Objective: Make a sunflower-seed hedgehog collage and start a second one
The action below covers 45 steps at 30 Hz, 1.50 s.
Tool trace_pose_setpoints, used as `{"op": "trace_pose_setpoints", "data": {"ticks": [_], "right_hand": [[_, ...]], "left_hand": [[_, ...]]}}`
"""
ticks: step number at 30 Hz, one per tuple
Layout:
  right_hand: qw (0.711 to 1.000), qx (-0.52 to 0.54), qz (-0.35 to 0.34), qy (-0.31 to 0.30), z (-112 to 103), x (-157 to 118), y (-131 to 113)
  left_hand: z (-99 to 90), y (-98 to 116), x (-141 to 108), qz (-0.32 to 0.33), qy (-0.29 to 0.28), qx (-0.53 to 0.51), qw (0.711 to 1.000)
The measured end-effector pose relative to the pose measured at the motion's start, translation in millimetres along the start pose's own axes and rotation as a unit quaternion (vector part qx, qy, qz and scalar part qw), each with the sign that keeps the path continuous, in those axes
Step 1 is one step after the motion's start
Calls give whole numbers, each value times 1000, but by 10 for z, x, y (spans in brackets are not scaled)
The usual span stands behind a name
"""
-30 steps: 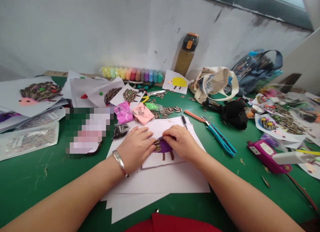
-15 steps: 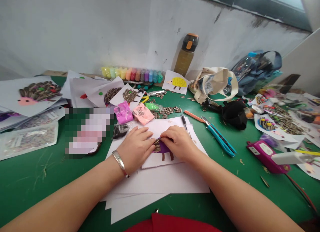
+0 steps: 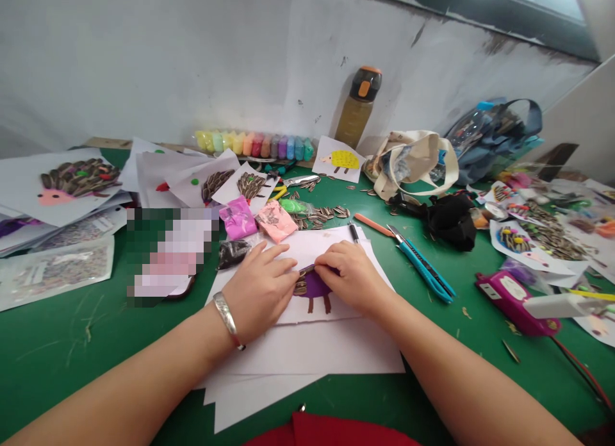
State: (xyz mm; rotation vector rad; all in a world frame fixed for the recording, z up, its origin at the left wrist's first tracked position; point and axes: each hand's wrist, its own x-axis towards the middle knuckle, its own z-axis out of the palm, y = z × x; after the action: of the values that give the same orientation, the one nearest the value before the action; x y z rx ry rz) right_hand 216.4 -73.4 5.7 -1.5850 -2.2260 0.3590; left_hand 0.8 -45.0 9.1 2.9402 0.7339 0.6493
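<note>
My right hand (image 3: 353, 274) pinches a seed (image 3: 307, 268) | my left hand (image 3: 263, 284) spreads unclenched over the sheet's (image 3: 292, 313) left edge | uneven pressing could skew the seed

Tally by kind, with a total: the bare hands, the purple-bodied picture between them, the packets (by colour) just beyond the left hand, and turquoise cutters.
Hands (left hand, right hand): 2
Purple-bodied picture: 1
Magenta packet: 1
Peach packet: 1
Black packet: 1
Green packet: 1
Turquoise cutter: 1
Total: 8
</note>
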Motion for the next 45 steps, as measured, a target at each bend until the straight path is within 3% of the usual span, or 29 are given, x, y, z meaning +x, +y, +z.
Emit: {"op": "trace_pose_setpoints", "data": {"ticks": [8, 17, 21, 26, 38, 41, 43, 45], "right_hand": [[1000, 2, -2, -4, 13, -3, -25], [997, 13, 46, 62, -186, 140, 141], [996, -66, 56, 23, -244, 445, 191], [980, -180, 86, -21, -166, 779, 194], [973, -217, 68, -44, -77, 773, 153], [983, -176, 57, 13, -165, 610, 101], [994, -65, 54, 70, -231, 432, 60], [992, 63, 69, 83, -267, 232, 16]], "left_hand": [[6, 19, 2, -1, -4, 2, 1000], [-3, -59, -7, -14, 12, -5, 1000], [33, -131, -12, -25, -8, -2, 1000], [36, -198, -9, -48, -30, 14, 998], [39, -189, -18, -36, 46, 3, 998], [22, -175, 2, -33, 42, -18, 998], [16, -163, 15, -33, 33, -39, 998], [18, -152, 24, -33, 21, -60, 997]]}}
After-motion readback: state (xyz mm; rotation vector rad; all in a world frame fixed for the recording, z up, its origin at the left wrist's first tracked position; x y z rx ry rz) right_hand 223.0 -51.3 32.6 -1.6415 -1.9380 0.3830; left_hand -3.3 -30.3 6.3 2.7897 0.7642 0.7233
